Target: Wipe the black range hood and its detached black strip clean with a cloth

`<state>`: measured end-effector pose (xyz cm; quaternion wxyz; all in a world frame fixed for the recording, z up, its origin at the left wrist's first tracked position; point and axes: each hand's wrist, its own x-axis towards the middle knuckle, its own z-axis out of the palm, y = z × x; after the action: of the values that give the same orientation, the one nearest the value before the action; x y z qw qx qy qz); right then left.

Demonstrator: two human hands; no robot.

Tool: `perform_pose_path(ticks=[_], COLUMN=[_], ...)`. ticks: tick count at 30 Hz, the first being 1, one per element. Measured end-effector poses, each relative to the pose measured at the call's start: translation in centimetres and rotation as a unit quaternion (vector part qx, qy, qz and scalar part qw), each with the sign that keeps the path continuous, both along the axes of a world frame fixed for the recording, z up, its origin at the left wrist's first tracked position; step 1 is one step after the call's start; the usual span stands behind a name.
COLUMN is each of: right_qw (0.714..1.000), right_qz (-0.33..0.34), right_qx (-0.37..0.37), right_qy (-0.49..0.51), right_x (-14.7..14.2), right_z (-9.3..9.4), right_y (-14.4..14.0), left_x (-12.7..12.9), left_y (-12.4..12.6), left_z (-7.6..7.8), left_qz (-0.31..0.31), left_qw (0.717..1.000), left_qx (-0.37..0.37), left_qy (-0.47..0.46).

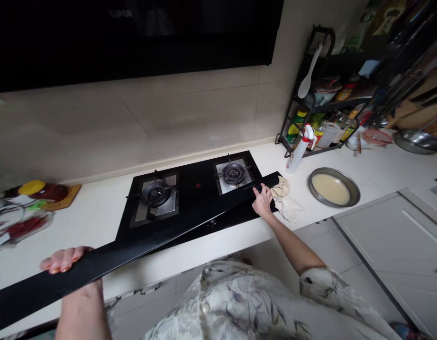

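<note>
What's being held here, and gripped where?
A long black panel, held at both ends: left hand over the near end's top edge, right hand at the far end.

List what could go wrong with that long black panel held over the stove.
1. The left hand grips the long black panel only at its edge, so it may slip and drop onto the stove.
2. The right hand end sits by the cloth; swinging it could hit the spray bottle or pan.
</note>
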<state>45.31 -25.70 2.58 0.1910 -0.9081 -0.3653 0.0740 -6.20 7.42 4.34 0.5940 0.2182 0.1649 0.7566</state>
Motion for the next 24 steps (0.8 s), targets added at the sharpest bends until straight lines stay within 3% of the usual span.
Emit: perform_pose_path(ticks=[3, 5, 8, 10, 13, 17, 21, 24], right_qw=[0.998, 0.997, 1.000, 1.000, 0.998, 1.000, 0.999, 0.999], right_qz=[0.061, 0.069, 0.006, 0.009, 0.062, 0.002, 0.046, 0.028], right_qx=[0.011, 0.013, -0.003, -0.002, 0.016, 0.013, 0.024, 0.018], right_qy=[-0.011, -0.015, -0.004, -0.001, -0.009, -0.002, -0.003, 0.003], right_x=[-0.3, -0.4, 0.0, 0.2, 0.3, 0.7, 0.9, 0.8], right_z=[-0.1, -0.1, -0.1, 0.0, -0.2, -0.5, -0.6, -0.4], right_y=[-0.2, -0.2, -0.3, -0.3, -0.3, -0.5, -0.6, -0.6], left_x=[-0.7, -0.9, -0.8, -0.6, -0.1, 0.5, 0.6, 0.1], left_y=[1.2, 1.7, 2.0, 1.9, 1.4, 0.6, 0.8, 1.4], left_z=[-1.6, -2.1, -1.9, -1.4, -0.7, -0.3, -0.2, -0.5], left_qz=[-0.047, -0.080, -0.031, 0.000, -0.016, -0.042, 0.009, -0.013], left_qw=[0.968, 0.951, 0.952, 0.957, 0.964, 0.963, 0.957, 0.954], left_qx=[0.075, 0.106, 0.071, 0.042, 0.050, 0.060, 0.036, 0.052], left_qy=[-0.236, -0.280, -0.297, -0.287, -0.261, -0.259, -0.286, -0.294])
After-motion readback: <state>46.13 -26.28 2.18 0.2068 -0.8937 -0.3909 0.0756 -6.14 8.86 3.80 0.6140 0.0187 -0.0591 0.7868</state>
